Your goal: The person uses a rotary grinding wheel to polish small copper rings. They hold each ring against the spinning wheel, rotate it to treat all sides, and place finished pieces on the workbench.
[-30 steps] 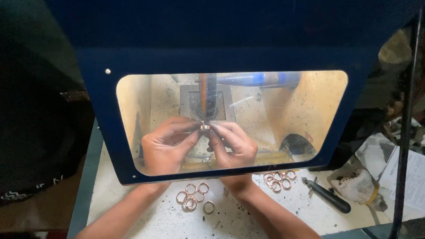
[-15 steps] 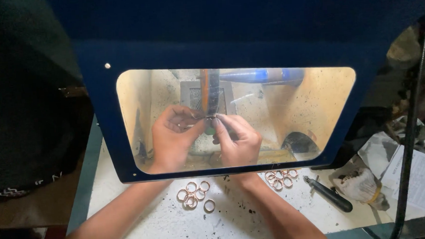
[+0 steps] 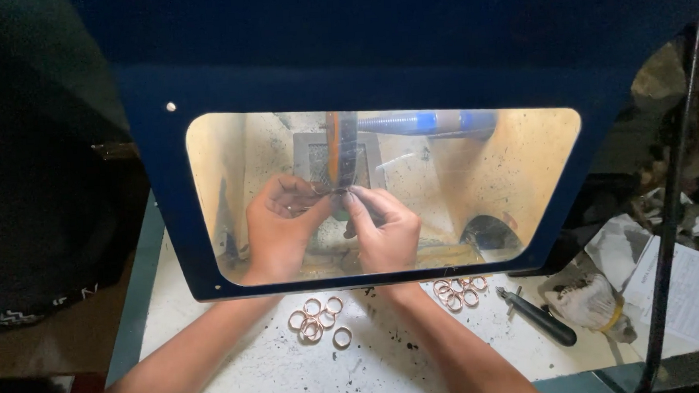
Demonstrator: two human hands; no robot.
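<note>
Dark blue shield with clear window (image 3: 158, 190) covers both hands. Left hand (image 3: 281, 224) and right hand (image 3: 383, 230) pinch one small ring-like piece (image 3: 335, 192), barely discernible, against the vertical orange-and-dark wheel (image 3: 341, 149). Copper rings (image 3: 315, 322) lie on the white speckled bench (image 3: 255, 369).

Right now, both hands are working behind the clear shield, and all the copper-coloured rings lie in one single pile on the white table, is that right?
Not quite. The head view shows the rings in two separate groups on the white table: one cluster between the forearms and another to the right of the right forearm. The left hand and right hand are indeed behind the clear shield.
</note>
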